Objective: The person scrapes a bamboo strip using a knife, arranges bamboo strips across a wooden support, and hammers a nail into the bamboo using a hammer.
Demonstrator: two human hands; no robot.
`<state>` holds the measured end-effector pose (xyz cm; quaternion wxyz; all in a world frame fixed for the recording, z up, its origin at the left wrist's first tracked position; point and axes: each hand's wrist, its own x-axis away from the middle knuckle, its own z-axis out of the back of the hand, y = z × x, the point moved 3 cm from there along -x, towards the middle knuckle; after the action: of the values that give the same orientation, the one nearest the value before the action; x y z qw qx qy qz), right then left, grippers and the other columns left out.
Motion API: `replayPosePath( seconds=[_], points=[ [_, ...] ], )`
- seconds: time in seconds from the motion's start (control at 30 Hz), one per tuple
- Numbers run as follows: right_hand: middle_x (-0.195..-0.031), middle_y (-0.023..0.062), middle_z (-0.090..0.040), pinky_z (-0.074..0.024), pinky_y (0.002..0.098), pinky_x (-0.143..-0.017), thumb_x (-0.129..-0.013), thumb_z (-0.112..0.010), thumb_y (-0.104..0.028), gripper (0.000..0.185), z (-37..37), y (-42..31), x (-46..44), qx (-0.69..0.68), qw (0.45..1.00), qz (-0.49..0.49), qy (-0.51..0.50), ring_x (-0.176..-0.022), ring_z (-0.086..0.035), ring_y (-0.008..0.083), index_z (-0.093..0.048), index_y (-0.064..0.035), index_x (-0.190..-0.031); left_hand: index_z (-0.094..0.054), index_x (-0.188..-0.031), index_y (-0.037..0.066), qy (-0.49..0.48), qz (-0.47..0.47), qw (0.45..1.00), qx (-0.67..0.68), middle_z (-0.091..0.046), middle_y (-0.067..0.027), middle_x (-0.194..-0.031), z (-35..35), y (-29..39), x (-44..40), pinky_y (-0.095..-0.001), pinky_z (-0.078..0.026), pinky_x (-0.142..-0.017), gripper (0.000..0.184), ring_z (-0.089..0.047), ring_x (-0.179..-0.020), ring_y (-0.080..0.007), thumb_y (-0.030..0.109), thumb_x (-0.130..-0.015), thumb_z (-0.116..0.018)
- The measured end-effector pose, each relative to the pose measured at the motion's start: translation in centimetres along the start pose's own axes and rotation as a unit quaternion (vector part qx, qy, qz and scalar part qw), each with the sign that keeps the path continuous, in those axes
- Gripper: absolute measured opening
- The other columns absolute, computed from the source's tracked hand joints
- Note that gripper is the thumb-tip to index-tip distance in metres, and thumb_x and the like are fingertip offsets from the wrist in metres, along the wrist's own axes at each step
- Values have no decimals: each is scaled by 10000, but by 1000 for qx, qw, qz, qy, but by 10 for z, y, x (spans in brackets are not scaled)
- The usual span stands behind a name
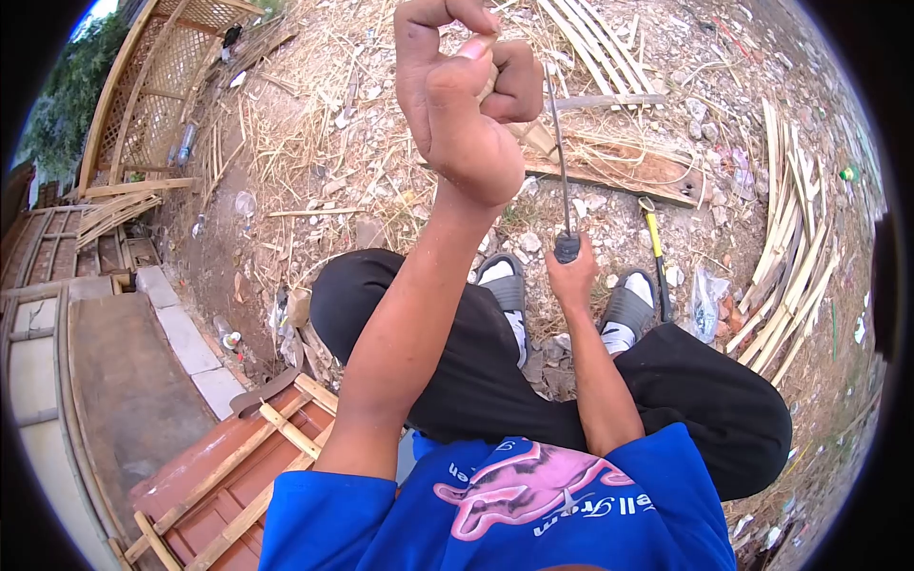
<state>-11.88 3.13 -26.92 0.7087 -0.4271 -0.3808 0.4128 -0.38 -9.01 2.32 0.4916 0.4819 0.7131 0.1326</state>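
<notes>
My left hand [466, 100] is raised close to the camera, its fingers curled in and the thumb pressed against them. A small tan edge shows between the fingers, but what it belongs to is hidden. Low between my knees, my right hand [573, 271] is wrapped round the dark handle of a long, thin-bladed knife [560, 157]. Its blade points up and away from me, passing in front of a wooden plank [638, 171] on the ground. My left hand is above and to the left of the blade, apart from it in this view.
A tool with a yellow and black handle [656, 243] lies right of my sandals. Bamboo strips [785, 238] are piled at the right, with more slats [600, 43] at the back. Left are a lattice panel [157, 100], grey blocks [181, 333] and a bamboo frame [233, 476] over reddish panels.
</notes>
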Motion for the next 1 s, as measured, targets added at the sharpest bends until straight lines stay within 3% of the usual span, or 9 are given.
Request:
replayPosePath(
  seconds=[0.03, 0.13, 0.17, 0.27, 0.43, 0.67, 0.77, 0.9, 1.0],
  points=[
    [-773, 149, -662, -507, 382, -695, -696, -725, -126, 337, -6, 9, 1, -3, 1000, -1, -10, -750, -668, 282, -586, -22, -985, -369, -1015, 60, 8, 4, 1000, 4, -235, 30, -479, -1, 2, 0, -270, -176, -412, 235, -173, -406, -63, 175, -818, -427],
    [-776, 151, -654, -502, 411, -686, -691, -700, -107, 276, -6, 46, 7, 45, 998, -36, 11, -708, -650, 307, -597, -25, -933, -417, -1076, 101, -88, -29, 994, -57, -209, 42, -495, 10, 2, -4, -280, -179, -418, 219, -143, -424, -71, 148, -898, -299],
    [-792, 161, -664, -504, 417, -697, -681, -712, -122, 292, -4, 76, 5, 142, 988, -61, 4, -735, -661, 331, -602, -24, -933, -419, -1073, 101, -84, -29, 994, -56, -210, 41, -495, 11, 2, -2, -280, -179, -418, 217, -143, -424, -71, 150, -898, -300],
    [-819, 171, -672, -505, 424, -712, -677, -721, -137, 309, 4, 88, 1, 112, 989, -93, -33, -761, -668, 351, -606, -24, -940, -425, -1065, 102, -74, -35, 995, -63, -212, 40, -495, 11, 2, -3, -280, -177, -415, 213, -144, -422, -71, 156, -898, -303],
    [-744, 148, -650, -505, 417, -699, -676, -726, -144, 300, -1, 51, 6, 76, 995, -65, 22, -703, -646, 330, -610, -29, -927, -425, -1052, 107, -54, -32, 996, -67, -211, 40, -493, 12, 3, -2, -283, -177, -417, 197, -151, -417, -75, 172, -901, -317],
    [-766, 153, -664, -507, 418, -692, -670, -729, -148, 286, 2, 98, -3, 112, 990, -81, -18, -708, -655, 338, -613, -30, -903, -393, -1045, 83, -4, -42, 998, -51, -182, 27, -486, 15, 10, -2, -278, -160, -405, 208, -142, -415, -69, 121, -845, -349],
    [-780, 154, -667, -507, 413, -693, -677, -723, -149, 293, -8, 86, -2, 96, 993, -70, 0, -719, -657, 332, -610, -32, -920, -387, -1056, 87, 52, -58, 994, -76, -201, 19, -478, 23, 13, -2, -273, -176, -415, 219, -154, -415, -77, 130, -848, -334],
    [-764, 120, -651, -504, 377, -687, -709, -702, -135, 293, -19, -9, 6, -10, 998, -68, -3, -709, -647, 256, -591, -32, -960, -375, -1078, 92, 119, -84, 983, -112, -237, 13, -486, 23, 13, 1, -263, -186, -424, 223, -178, -433, -78, 141, -864, -335],
    [-775, 130, -679, -521, 357, -673, -729, -712, -84, 342, -21, -88, 13, -90, 995, 44, -26, -701, -681, 231, -567, -10, -1030, -384, -1068, 106, 139, -95, 978, -126, -245, 16, -501, 20, 15, 3, -262, -183, -431, 189, -187, -441, -84, 165, -899, -326]
  ],
)
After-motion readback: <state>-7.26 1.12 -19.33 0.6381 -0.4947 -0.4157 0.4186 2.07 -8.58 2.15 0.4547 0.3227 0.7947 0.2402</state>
